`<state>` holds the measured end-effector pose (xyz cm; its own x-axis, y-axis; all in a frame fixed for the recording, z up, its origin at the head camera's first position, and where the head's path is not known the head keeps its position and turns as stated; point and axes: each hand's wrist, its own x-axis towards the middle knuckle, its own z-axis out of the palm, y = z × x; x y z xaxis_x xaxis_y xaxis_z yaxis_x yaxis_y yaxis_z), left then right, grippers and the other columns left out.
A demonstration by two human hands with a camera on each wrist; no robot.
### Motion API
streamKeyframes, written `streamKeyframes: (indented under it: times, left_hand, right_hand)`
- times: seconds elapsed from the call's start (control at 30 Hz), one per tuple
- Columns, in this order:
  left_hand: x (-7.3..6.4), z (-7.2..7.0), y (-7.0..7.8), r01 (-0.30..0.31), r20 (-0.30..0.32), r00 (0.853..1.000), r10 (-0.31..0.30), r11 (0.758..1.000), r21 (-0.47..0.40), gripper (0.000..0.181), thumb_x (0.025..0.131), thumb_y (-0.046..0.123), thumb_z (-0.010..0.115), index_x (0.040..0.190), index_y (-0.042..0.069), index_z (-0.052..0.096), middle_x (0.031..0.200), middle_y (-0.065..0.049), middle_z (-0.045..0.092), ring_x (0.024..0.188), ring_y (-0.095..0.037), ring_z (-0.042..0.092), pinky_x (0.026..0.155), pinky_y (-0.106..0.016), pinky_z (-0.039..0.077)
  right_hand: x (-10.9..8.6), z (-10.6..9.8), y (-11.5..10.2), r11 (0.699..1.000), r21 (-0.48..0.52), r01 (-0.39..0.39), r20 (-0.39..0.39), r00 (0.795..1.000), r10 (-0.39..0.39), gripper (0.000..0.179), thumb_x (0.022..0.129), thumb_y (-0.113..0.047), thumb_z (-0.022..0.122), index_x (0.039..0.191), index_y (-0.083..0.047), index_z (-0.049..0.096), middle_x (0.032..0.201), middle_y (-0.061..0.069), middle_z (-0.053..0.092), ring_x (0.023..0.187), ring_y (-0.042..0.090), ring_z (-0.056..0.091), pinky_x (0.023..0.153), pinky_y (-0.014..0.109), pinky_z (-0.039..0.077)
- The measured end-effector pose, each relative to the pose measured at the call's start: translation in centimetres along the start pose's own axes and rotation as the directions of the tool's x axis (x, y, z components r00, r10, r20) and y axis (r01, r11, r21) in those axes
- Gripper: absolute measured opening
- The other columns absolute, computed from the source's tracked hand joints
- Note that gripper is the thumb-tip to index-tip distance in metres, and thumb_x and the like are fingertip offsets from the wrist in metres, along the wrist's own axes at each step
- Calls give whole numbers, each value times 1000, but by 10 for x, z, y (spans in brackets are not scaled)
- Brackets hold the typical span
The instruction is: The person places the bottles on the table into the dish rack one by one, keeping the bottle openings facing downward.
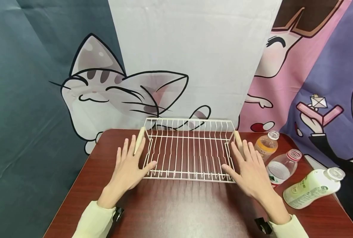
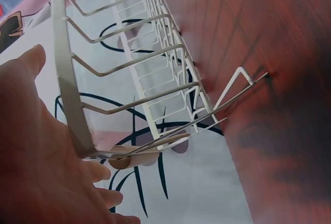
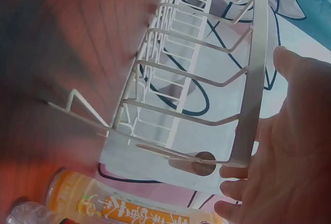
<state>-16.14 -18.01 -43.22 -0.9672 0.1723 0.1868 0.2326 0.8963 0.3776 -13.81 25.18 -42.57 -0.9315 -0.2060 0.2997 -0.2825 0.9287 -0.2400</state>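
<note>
A white wire dish rack (image 1: pixel 189 180) with a wooden handle (image 1: pixel 139 140) at its left end and another wooden handle (image 1: pixel 238 141) at its right stands on the table. My left hand (image 1: pixel 130 170) lies over the left end, fingers straight and spread. Over the right end is my right hand (image 1: pixel 250 172), spread in the same way. Both thumbs point inward above the front corners. In the left wrist view the left hand (image 2: pixel 41 157) is beside the rack's front bar (image 2: pixel 67 74); the right wrist view shows the right hand (image 3: pixel 295 146) likewise. Neither hand grips anything; whether they touch the rack is unclear.
Right of the rack stand an orange-labelled bottle (image 1: pixel 266 145), a clear bottle (image 1: pixel 280 169) with a pinkish cap and a pale green bottle (image 1: pixel 311 188). Behind the brown table (image 1: pixel 191 211) hangs a cartoon-printed cloth (image 1: pixel 194 49).
</note>
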Motion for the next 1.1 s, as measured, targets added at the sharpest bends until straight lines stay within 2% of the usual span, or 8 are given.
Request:
streamKeyframes:
  times: [0.47,0.6,0.8,0.97,1.1]
  left_hand:
    - [-23,-3,6,-21,-43,999,20,1000,-14,101,104,63,67,181,27,11,186,-18,3,170,-47,-1,133,-70,3]
    - [-35,-1,8,-11,-51,999,9,999,-44,101,103,63,68,180,26,14,186,-19,3,170,-48,2,133,-71,5]
    - [-49,1,11,17,-55,998,-20,997,-69,102,101,62,71,180,26,18,186,-18,4,170,-48,5,133,-68,9]
    - [-49,0,11,30,-59,998,-34,997,-71,102,102,64,69,180,31,14,186,-18,4,170,-47,6,134,-66,9]
    - [-47,0,11,30,-63,997,-34,997,-73,99,103,65,67,180,30,16,185,-20,6,170,-49,8,133,-67,11]
  right_hand:
    - [-22,0,-5,1000,11,27,-84,996,-26,88,105,-59,67,172,-9,40,174,37,29,162,56,28,128,70,24]
    - [-34,0,-8,1000,18,18,-107,994,-16,88,104,-58,70,172,-11,40,174,36,30,161,56,29,128,67,24]
    - [-50,-1,-12,1000,20,11,-130,992,-8,92,101,-59,73,175,-17,37,173,36,32,161,57,28,132,63,18]
    - [-58,-4,-13,999,35,-6,-151,988,11,92,100,-59,74,173,-16,39,173,36,32,161,55,28,133,62,18]
    - [-60,-5,-13,999,49,-10,-166,986,18,91,99,-57,76,172,-14,41,173,36,32,161,55,29,132,63,19]
